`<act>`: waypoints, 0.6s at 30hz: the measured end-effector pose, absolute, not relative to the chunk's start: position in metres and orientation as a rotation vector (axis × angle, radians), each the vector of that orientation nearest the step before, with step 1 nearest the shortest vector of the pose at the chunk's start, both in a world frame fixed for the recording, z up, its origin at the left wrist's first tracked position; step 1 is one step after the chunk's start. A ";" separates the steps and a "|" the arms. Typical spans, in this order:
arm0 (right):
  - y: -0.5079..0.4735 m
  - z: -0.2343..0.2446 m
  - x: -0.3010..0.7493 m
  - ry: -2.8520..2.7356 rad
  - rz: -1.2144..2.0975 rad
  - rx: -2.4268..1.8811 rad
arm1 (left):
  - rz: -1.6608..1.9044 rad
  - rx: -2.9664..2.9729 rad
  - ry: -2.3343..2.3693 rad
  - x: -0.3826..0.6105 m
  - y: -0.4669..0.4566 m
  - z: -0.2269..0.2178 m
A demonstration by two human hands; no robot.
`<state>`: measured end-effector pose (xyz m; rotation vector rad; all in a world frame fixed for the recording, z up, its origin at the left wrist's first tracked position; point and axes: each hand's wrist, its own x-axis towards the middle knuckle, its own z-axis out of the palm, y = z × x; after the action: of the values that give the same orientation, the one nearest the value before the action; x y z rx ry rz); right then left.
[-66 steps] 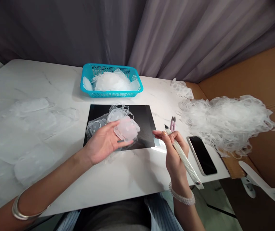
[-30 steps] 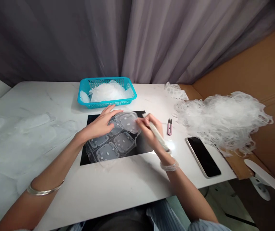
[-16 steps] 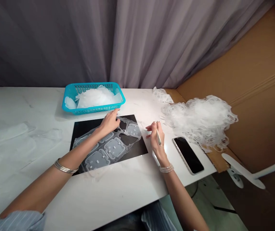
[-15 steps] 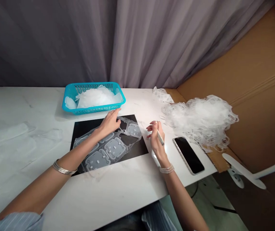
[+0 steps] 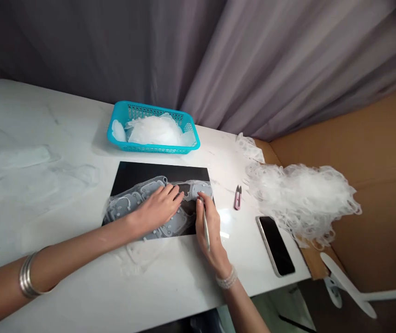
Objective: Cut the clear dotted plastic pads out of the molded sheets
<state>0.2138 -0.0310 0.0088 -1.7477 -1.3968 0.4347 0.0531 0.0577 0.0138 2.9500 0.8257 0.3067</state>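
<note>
While the right hand (image 5: 209, 222) grips the tool (image 5: 206, 230), the loosely spread left hand (image 5: 163, 206) should best pin the sheet (image 5: 123, 207) flat nearby.

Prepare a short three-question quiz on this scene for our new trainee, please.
1. Which hand holds the pale pen-like tool?
2. True or false: seen from the person, the blue basket stands beyond the black mat.
3. Fill in: the handles of the snips, which lie to the right of the mat, are ____.

Key: 1. The right hand. 2. True. 3. Pink.
</note>
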 end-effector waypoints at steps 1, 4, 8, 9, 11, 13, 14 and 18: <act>-0.025 0.008 0.219 -1.440 0.453 -1.731 | 0.292 2.943 0.912 0.054 0.049 0.018; 0.000 0.008 0.233 -1.527 0.519 -1.680 | 0.241 2.888 1.130 0.062 0.029 0.028; 0.034 0.010 0.239 -1.604 0.591 -1.600 | 0.212 2.827 1.304 0.064 0.037 0.035; 0.041 0.011 0.238 -1.617 0.601 -1.586 | 0.217 2.821 1.352 0.060 0.044 0.035; 0.050 0.014 0.234 -1.626 0.602 -1.577 | 0.234 2.826 1.415 0.047 0.061 0.033; 0.055 0.019 0.228 -1.611 0.575 -1.592 | 0.251 2.865 1.362 0.034 0.075 0.027; 0.055 0.021 0.225 -1.599 0.556 -1.605 | 0.264 2.902 1.267 0.028 0.079 0.023; 0.045 0.030 0.210 -1.551 0.530 -1.663 | 0.318 3.003 0.852 0.021 0.084 0.001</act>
<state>0.2102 0.0446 0.0297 -1.6629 -1.5508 0.5296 0.0209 0.0839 0.0011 3.0034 0.8515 0.3178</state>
